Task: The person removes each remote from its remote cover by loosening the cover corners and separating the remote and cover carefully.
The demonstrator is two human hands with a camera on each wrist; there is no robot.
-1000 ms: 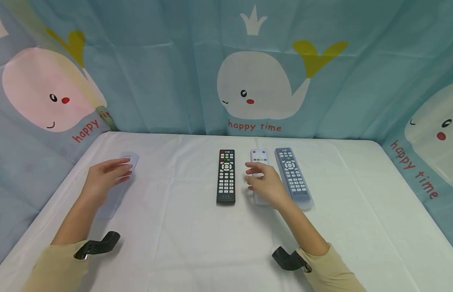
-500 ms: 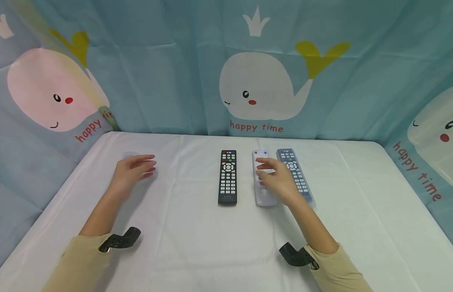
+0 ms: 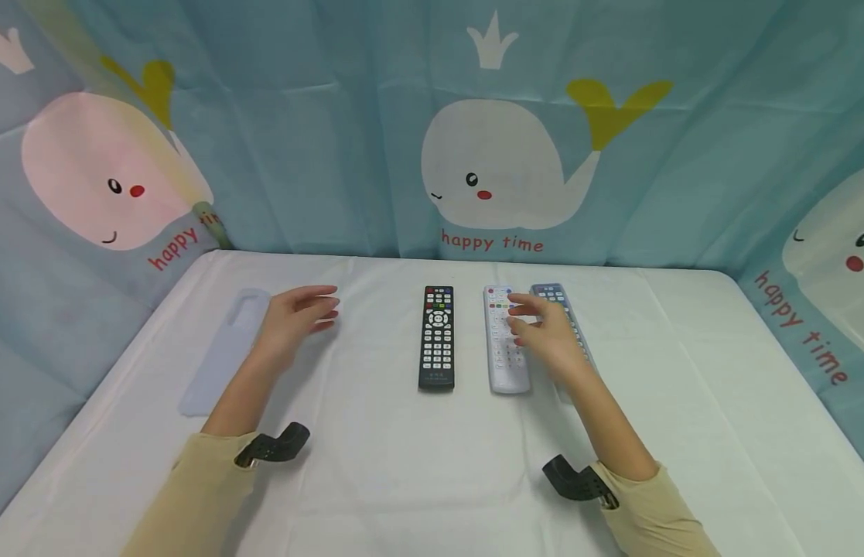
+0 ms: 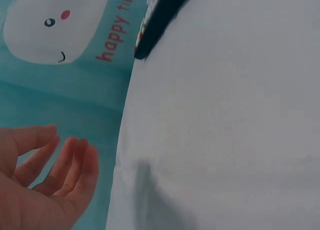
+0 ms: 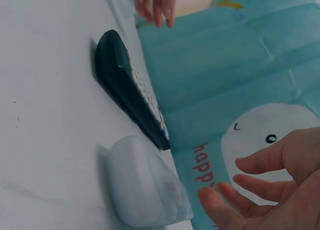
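Note:
My left hand (image 3: 292, 323) hovers above the tabletop with relaxed fingers and nothing in them. Just left of it lies a flat, translucent bluish sleeve (image 3: 219, 360), partly covered by that wrist. A black remote control (image 3: 437, 340) lies upright in the middle of the table, to the right of the left hand. My right hand (image 3: 548, 334) hangs over the gap between a white remote control (image 3: 503, 363) and a grey-blue cased remote control (image 3: 553, 291), fingers loosely bent and holding nothing. The right hand and forearm hide much of the cased remote control.
A white cloth (image 3: 376, 464) covers the table. Behind and beside it hangs a blue curtain (image 3: 320, 155) with whale prints. Dark camera mounts (image 3: 278, 445) stick out from both wrists.
My left hand has moved right, uncovering more of the bluish sleeve. My right hand has shifted right, from over the white remote control towards the cased one. The remote controls lie still.

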